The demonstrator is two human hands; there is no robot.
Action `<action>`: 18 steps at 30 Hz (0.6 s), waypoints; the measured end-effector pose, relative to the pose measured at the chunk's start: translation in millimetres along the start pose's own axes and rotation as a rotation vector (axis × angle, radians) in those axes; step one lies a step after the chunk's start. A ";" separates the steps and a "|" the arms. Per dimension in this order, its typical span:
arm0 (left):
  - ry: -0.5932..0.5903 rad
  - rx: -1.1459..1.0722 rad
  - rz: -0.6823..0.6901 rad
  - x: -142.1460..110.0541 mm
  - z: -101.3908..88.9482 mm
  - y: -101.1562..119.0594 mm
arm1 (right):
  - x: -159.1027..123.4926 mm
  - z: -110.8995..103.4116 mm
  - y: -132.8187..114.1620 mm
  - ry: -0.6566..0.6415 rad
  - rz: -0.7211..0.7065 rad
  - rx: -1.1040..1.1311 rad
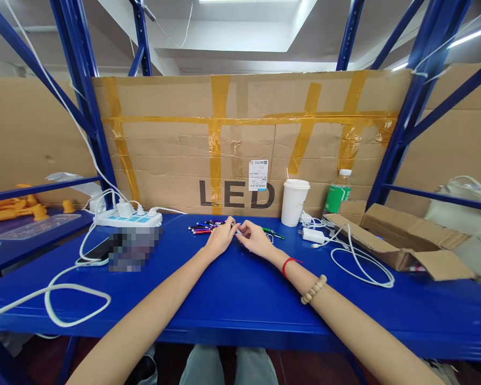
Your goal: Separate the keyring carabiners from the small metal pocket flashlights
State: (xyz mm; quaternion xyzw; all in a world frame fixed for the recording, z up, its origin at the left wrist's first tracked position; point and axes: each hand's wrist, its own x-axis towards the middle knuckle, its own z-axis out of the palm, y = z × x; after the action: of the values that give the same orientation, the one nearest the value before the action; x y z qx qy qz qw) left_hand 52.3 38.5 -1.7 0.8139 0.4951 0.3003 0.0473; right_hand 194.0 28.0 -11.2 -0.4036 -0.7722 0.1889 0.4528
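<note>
My left hand (221, 237) and my right hand (256, 239) meet at the back middle of the blue table, fingertips almost touching. Both have their fingers curled into a pinch. A small pale piece shows between the fingertips, too small to name. Left of my left hand lies a bunch of pens (202, 230) with dark, red and purple barrels, partly hidden by that hand. Behind my right hand, a green and dark pen (274, 233) sticks out to the right.
A white paper cup (294, 203) with a straw, a green-labelled bottle (338, 192), a white charger with cable (314, 236) and an open cardboard box (404, 238) stand to the right. On the left are a power strip (128, 218) and a phone (102, 248). A cardboard wall (176, 155) closes the back.
</note>
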 end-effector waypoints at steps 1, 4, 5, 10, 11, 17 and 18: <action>0.008 0.005 0.005 -1.0 0.0 2.3 | -0.7 1.6 -2.0 0.008 0.029 0.056; 0.015 -0.021 0.029 -2.9 1.5 7.9 | -1.9 5.3 -5.9 -0.020 0.117 0.171; 0.014 -0.038 0.039 -3.1 2.3 8.9 | -1.9 6.2 -6.3 -0.034 0.135 0.176; 0.065 -0.129 0.044 -0.6 5.5 6.2 | -0.2 9.3 -3.9 -0.069 0.093 0.152; 0.078 -0.155 0.038 0.3 6.0 4.5 | 0.3 9.3 -3.1 -0.075 0.076 0.135; 0.071 -0.485 -0.100 8.1 12.9 -6.5 | 1.3 -0.3 2.1 -0.132 -0.098 -0.118; 0.061 -0.579 -0.125 9.6 14.3 -7.7 | 0.8 -3.0 2.7 -0.161 -0.098 -0.151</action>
State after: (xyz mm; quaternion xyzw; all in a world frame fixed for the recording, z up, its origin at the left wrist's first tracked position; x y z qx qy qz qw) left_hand 57.1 53.6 -11.9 0.7251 0.4392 0.4497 0.2810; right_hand 197.5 30.1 -10.9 -0.3818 -0.8370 0.1398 0.3663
